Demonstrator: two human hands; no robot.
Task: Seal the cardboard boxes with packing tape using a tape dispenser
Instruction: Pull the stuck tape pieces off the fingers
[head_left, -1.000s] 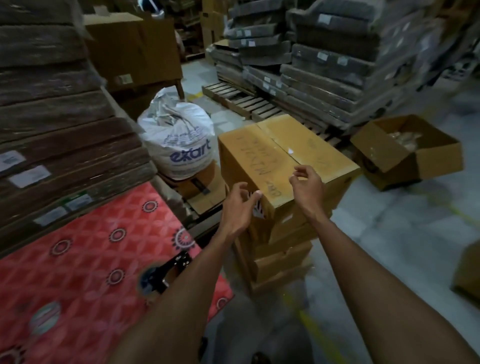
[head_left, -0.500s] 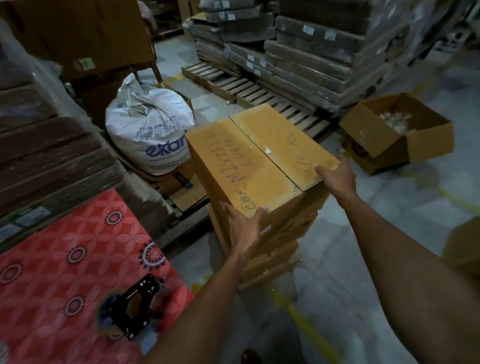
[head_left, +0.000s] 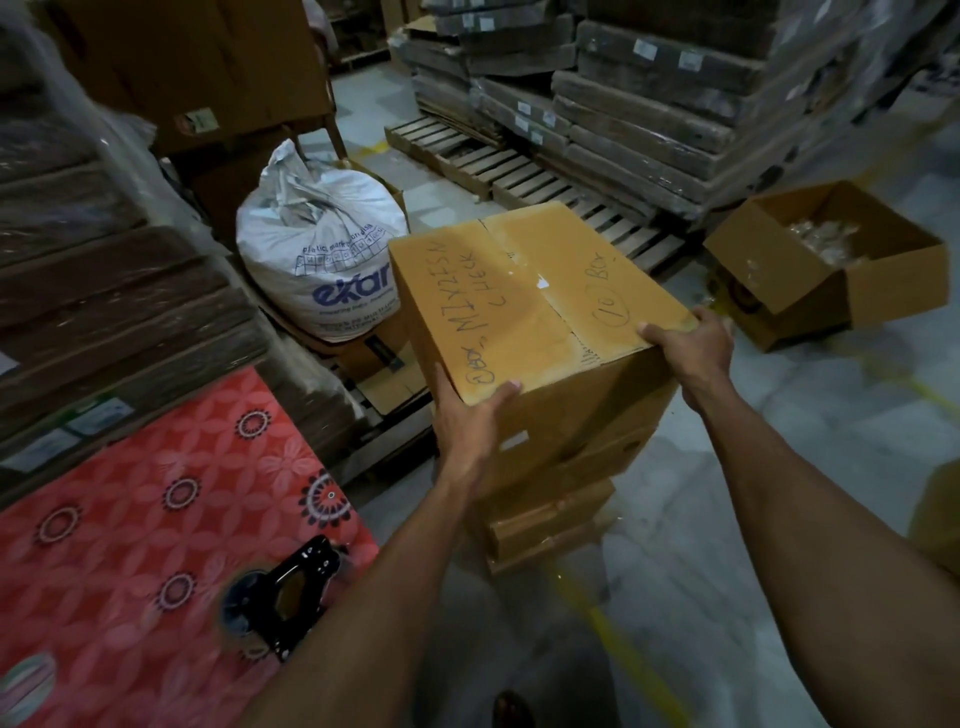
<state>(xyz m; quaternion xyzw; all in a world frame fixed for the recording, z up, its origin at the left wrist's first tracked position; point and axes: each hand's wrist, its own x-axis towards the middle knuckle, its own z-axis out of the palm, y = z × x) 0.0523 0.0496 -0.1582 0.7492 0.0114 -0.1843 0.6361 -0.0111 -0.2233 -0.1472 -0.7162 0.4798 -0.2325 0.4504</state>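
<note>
Since the previous frame, left hand (head_left: 475, 423) and right hand (head_left: 693, 348) have tightened on the near corners of the tan cardboard box (head_left: 524, 296), thumbs over its top edge. The box sits atop the cardboard stack (head_left: 550, 519), its seam running away and leftward. The black tape dispenser (head_left: 288, 592) lies on the red patterned cloth (head_left: 130, 493).

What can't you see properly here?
- Black tape dispenser on the red patterned cloth, head view: blurred and dim, so its tape cannot be made out.
- Open brown cardboard box, head view: pale contents too blurred to name.
- Right hand on the handwritten yellow-brown cardboard box: fingers hidden past its side edge.
</note>
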